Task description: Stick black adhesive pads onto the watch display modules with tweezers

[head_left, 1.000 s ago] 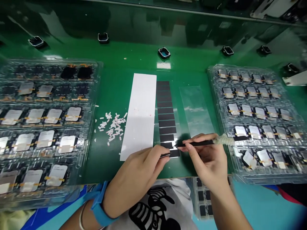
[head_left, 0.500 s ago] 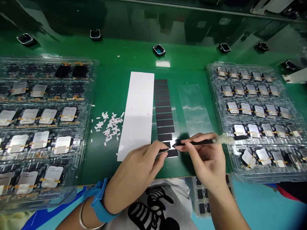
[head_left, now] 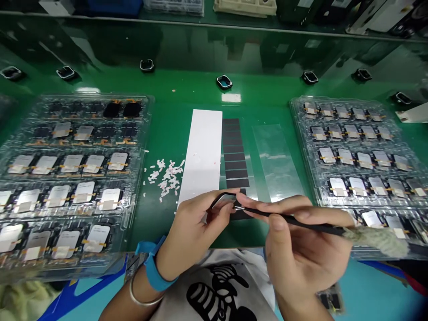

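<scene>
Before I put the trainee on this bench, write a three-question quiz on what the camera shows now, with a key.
1. What does the right hand hold?
A) scissors
B) a slim black tool
C) a roll of tape

2. True or false: as the camera sees it, the white sheet lies to the left of the column of black strips.

3. Fill in: the left hand, with a ____ wristband on its wrist, holds a flat, dark-edged part.

Key: 1. B. 2. True. 3. Blue.
</scene>
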### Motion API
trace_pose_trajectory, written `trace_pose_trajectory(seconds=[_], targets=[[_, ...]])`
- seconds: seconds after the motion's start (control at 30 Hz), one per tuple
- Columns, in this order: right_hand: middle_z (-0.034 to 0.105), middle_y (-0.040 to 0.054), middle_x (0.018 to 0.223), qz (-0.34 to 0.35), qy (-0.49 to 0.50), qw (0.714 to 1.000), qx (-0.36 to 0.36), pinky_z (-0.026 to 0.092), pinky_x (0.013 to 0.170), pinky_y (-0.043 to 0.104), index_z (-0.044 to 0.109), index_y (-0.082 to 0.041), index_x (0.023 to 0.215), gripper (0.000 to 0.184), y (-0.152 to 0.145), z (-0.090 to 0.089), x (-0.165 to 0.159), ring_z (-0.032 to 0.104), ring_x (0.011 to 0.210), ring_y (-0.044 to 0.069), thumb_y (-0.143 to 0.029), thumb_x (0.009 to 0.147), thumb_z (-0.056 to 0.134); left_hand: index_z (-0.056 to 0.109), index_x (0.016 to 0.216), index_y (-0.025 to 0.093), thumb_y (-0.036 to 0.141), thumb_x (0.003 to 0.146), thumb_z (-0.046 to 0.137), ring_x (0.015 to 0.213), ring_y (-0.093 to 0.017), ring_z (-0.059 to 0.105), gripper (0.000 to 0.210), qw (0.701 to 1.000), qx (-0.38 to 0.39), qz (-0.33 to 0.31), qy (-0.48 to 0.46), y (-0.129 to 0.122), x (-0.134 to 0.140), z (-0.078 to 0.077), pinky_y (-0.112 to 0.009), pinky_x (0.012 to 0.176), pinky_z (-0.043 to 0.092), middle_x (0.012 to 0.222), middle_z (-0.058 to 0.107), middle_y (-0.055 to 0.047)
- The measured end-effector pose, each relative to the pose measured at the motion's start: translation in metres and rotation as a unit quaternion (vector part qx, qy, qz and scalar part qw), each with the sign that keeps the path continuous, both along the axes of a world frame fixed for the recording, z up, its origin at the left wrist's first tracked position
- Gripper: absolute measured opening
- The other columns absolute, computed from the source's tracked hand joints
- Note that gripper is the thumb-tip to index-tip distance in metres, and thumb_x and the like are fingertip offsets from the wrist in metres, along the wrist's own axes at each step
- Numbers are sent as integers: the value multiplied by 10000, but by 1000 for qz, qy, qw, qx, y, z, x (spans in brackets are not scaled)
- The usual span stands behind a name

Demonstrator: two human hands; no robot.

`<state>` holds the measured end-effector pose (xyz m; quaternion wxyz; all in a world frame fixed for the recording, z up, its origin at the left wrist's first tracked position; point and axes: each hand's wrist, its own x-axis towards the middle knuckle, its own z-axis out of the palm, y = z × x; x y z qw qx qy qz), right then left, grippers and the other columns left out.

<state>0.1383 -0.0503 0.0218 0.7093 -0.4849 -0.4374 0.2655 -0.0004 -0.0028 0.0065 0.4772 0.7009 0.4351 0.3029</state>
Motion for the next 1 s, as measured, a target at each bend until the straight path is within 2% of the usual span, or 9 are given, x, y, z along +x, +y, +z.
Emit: trace_pose_trajectory(seconds=[0.17, 0.3, 0.53, 0.77, 1.0], targets=[[679, 4, 891, -11, -39, 999, 20, 693, 757, 434, 474, -239, 1024, 323, 9, -3, -19, 742, 868, 197, 20, 856, 569, 524, 1423, 271, 142, 975, 478, 630, -115, 532, 469, 997, 67, 17, -17, -1, -2, -5, -218, 582, 438, 857, 651, -7], [679, 8, 920, -24, -56, 997, 47, 688, 798, 424, 462, -228, 1061, 405, 11, -8, -26, 732, 859, 174, 78, 819, 569, 446, 1481, 247, 149, 999, 435, 679, -129, 538, 492, 996, 79, 17, -28, -1, -2, -5, -235, 616, 441, 878, 600, -20], [664, 0, 924, -61, -54, 995, 60, 688, 804, 469, 477, -247, 1076, 391, 15, -16, -32, 716, 820, 169, 47, 834, 568, 430, 1496, 240, 202, 1010, 431, 730, -148, 539, 488, 996, 69, 13, -62, -2, -4, -5, -262, 660, 451, 919, 573, -35], [659, 3, 902, -61, -37, 995, 72, 686, 814, 473, 483, -213, 1060, 337, 19, -18, -33, 708, 803, 165, 36, 851, 573, 410, 1510, 216, 220, 1024, 391, 834, -175, 576, 486, 994, 69, 15, -80, -1, -3, -8, -292, 730, 459, 972, 589, -60], [662, 9, 873, -60, -48, 992, 99, 693, 764, 472, 479, -170, 1035, 273, 23, -20, -28, 705, 782, 156, 21, 868, 579, 427, 1499, 189, 226, 1027, 394, 841, -158, 569, 475, 993, 81, 20, -87, 1, -2, -9, -281, 734, 456, 973, 584, -56]])
